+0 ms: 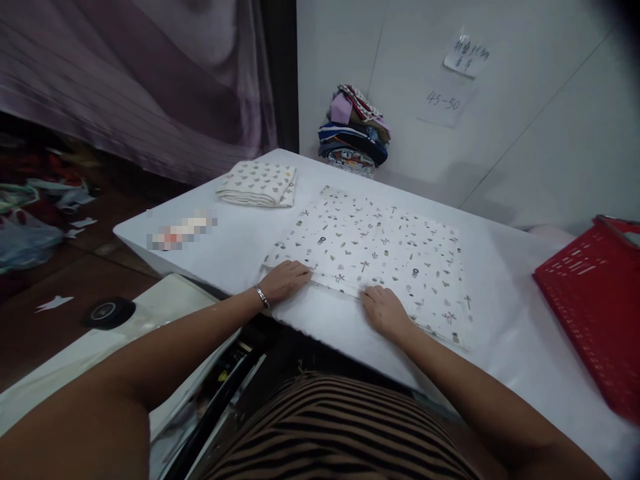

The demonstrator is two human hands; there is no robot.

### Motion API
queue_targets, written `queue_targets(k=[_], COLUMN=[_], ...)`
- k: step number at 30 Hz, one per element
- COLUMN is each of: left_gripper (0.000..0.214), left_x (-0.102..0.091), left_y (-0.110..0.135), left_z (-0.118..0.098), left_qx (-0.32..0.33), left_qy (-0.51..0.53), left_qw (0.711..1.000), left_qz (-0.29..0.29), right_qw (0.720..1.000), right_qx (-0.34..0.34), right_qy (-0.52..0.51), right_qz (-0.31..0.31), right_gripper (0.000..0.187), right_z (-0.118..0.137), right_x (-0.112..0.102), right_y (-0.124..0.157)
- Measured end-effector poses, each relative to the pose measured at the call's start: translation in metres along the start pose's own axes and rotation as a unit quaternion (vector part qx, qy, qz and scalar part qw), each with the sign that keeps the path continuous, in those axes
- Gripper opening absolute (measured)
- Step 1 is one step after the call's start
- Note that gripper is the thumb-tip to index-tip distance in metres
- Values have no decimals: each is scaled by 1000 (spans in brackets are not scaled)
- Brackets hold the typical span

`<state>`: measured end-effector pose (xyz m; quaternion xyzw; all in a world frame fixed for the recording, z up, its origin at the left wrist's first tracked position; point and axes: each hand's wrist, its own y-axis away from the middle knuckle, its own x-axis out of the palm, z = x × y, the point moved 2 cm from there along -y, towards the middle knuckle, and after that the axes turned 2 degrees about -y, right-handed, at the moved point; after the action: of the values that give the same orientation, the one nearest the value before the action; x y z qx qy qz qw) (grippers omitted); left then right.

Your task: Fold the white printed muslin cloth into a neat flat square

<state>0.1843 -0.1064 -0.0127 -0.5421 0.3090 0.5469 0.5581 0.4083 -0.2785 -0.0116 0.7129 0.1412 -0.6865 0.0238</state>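
Observation:
A white cloth with small printed figures lies spread flat on the white table. My left hand, with a bracelet at the wrist, rests on the cloth's near left edge, fingers curled over the hem. My right hand lies on the near edge further right, fingers bent down onto the fabric. Whether either hand pinches the hem or only presses it is unclear. A second, folded cloth of a similar print sits at the table's far left.
A stack of folded coloured fabrics stands against the white wall at the back. A red plastic basket sits at the table's right. Paper notes hang on the wall. A white chest with a black round object is at left.

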Motion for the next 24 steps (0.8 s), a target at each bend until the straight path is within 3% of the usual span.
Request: queue_targets(k=[10,13,16,24], left_gripper=[15,15,15,19], left_x=[-5,-10,-11,-4], left_y=[-19,-20,-12,3], left_z=[-1,3,3,-9], left_qx=[57,28,20,-46], left_qy=[-50,-48,-30,17], left_qw=[997,998,999,999], left_qz=[24,-2,-21,16], right_qw=[1000,999,995,953], right_qx=[9,26,45,166], right_qy=[15,-25,-85,-223], right_qz=[21,9,37,119], right_gripper=[22,23,26,33], right_z=[-2,-7,-7,4], right_x=[-1,-12,-21,-21], right_y=[-8,-7,-2,0])
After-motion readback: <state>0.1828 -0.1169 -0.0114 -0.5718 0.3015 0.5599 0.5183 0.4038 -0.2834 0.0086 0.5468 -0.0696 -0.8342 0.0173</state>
